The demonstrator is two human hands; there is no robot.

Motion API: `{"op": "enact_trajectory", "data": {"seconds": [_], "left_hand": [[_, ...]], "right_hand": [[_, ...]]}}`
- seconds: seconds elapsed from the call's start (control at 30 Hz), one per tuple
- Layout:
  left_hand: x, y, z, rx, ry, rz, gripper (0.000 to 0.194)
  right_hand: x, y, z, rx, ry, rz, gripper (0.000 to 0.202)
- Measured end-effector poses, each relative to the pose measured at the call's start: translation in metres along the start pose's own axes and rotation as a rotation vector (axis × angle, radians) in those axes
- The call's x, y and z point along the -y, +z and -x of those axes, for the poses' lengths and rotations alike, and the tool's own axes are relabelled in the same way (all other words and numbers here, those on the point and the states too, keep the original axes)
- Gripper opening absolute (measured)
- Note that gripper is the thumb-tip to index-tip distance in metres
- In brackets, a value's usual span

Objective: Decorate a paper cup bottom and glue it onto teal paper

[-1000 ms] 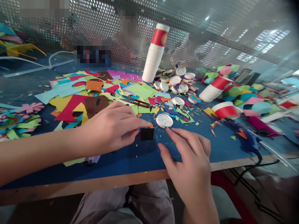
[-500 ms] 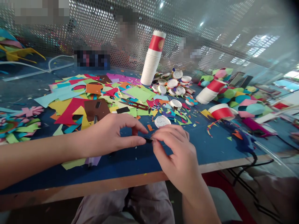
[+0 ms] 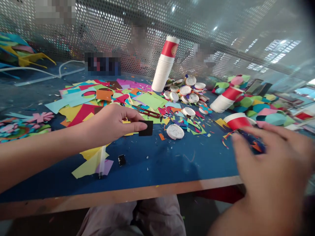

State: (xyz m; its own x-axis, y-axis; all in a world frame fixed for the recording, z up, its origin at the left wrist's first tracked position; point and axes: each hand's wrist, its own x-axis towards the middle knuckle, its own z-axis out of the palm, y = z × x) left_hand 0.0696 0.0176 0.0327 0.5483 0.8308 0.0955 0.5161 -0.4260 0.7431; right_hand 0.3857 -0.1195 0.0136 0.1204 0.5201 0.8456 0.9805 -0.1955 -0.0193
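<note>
My left hand [image 3: 115, 124] pinches a small black paper square [image 3: 147, 129] between thumb and forefinger, holding it above the blue table [image 3: 172, 164]. On the right, my right hand [image 3: 273, 160] is blurred by motion, its fingers apart and stretched forward with nothing visible in them. Close to those fingertips are a red-and-white paper cup [image 3: 237, 121] and a dark blue glue gun [image 3: 251, 139], which the hand largely hides. A white round lid [image 3: 175, 131] with pen marks lies right of the square. Another small black piece [image 3: 121, 160] rests nearer the table's front edge.
Behind my left hand spreads a heap of coloured paper [image 3: 83, 98] with dark red scissors [image 3: 149, 113] on it. A tall stack of paper cups [image 3: 163, 70] stands beside piled round lids [image 3: 184, 90]. A pen [image 3: 102, 160] lies near the front-left edge.
My hands have parted. The right hand has swung right toward the cup and glue gun, while the left keeps the black paper, now turned to show its flat square face.
</note>
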Motion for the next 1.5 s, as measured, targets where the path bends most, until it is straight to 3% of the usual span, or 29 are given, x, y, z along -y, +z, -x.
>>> {"op": "enact_trajectory", "data": {"seconds": [0.03,0.07,0.17,0.27,0.37,0.43,0.53,0.67,0.73,0.87,0.97,1.1,1.2,1.33,1.5], "left_hand": [[0.000,-0.001,0.000,0.002,-0.016,0.022,0.036],[0.000,-0.002,0.000,0.000,-0.026,0.048,0.037],[-0.003,-0.001,0.002,0.057,-0.048,0.130,0.032],[-0.010,0.005,0.006,0.226,-0.117,0.168,0.021],[-0.012,0.013,0.012,0.349,-0.132,0.052,0.019],[-0.008,0.015,0.018,0.300,-0.039,-0.134,0.023],[0.007,0.003,0.028,0.113,0.151,-0.378,0.029],[0.029,-0.030,0.040,0.017,0.043,-0.446,0.031],[0.038,-0.040,0.043,0.050,0.005,-0.499,0.029],[0.048,-0.037,0.040,0.032,0.020,-0.576,0.035],[0.048,-0.029,0.028,0.044,0.042,-0.628,0.031],[0.045,-0.029,0.011,0.115,0.038,-0.600,0.021],[0.041,-0.035,0.005,0.138,0.013,-0.568,0.016],[0.043,-0.048,0.002,0.123,-0.050,-0.489,0.026],[0.047,-0.053,0.004,0.097,-0.150,-0.065,0.030]], "right_hand": [[0.009,-0.001,-0.002,0.034,-0.034,0.011,0.051],[0.021,-0.001,-0.003,0.162,-0.079,-0.044,0.063],[0.063,-0.003,0.000,0.287,-0.227,-0.432,0.078],[0.095,-0.004,0.007,0.375,-0.419,-0.598,0.072],[0.110,-0.004,0.012,0.439,-0.503,-0.721,0.045],[0.114,-0.004,0.015,0.478,-0.508,-0.783,0.023],[0.116,-0.003,0.019,0.553,-0.519,-0.800,0.020],[0.115,0.000,0.023,0.596,-0.558,-0.783,0.032],[0.115,0.001,0.024,0.619,-0.572,-0.774,0.032],[0.116,0.001,0.024,0.621,-0.577,-0.786,0.031],[0.115,-0.001,0.026,0.539,-0.568,-0.819,0.032],[0.110,-0.003,0.029,0.426,-0.538,-0.826,0.031],[0.107,-0.001,0.030,0.413,-0.502,-0.795,0.031],[0.110,0.004,0.029,0.574,-0.526,-0.707,0.039],[0.117,0.006,0.025,0.731,-0.550,-0.690,0.040]]}}
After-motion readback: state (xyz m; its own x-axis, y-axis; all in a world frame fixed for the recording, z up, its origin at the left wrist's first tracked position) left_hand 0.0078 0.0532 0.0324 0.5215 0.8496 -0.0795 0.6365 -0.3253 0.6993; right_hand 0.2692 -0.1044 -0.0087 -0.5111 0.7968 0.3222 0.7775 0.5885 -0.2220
